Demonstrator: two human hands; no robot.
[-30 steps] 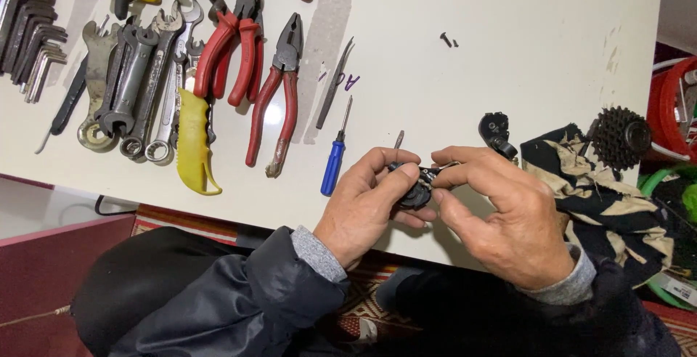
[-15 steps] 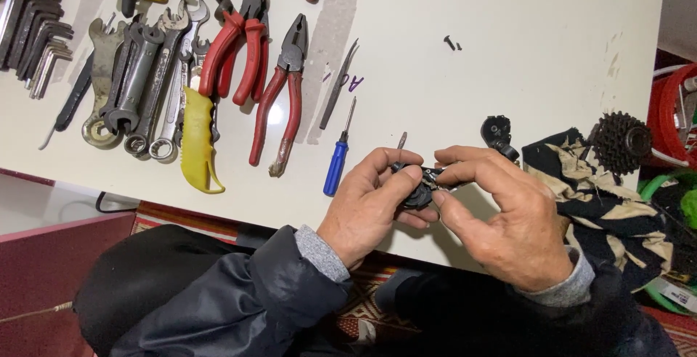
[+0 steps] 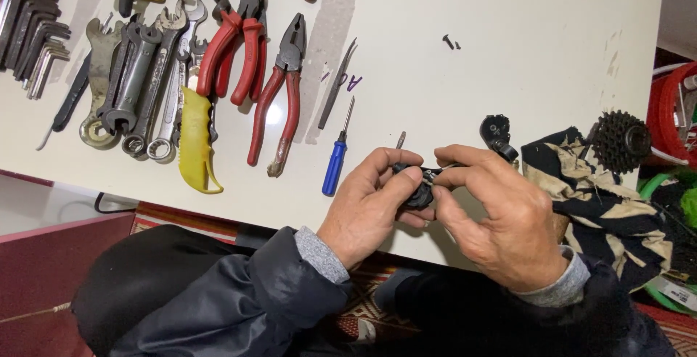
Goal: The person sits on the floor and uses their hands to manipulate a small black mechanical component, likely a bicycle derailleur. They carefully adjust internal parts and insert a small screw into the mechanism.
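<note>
Bright even overhead light, glare on white table (image 3: 508,30), soft shadows, sharp focus

White table (image 3: 508,37). Red-handled pliers (image 3: 279,103), a blue screwdriver (image 3: 335,164), a yellow handle (image 3: 196,143), grey spanners (image 3: 138,74). Black part (image 3: 420,190), black sprocket (image 3: 618,140). Black-and-cream patterned cloth (image 3: 588,197). Dark sleeves with grey cuffs.

Fingers hide most of the small black part (image 3: 420,191) — shape unclear (red tub (image 3: 671,110) cut off)
</note>
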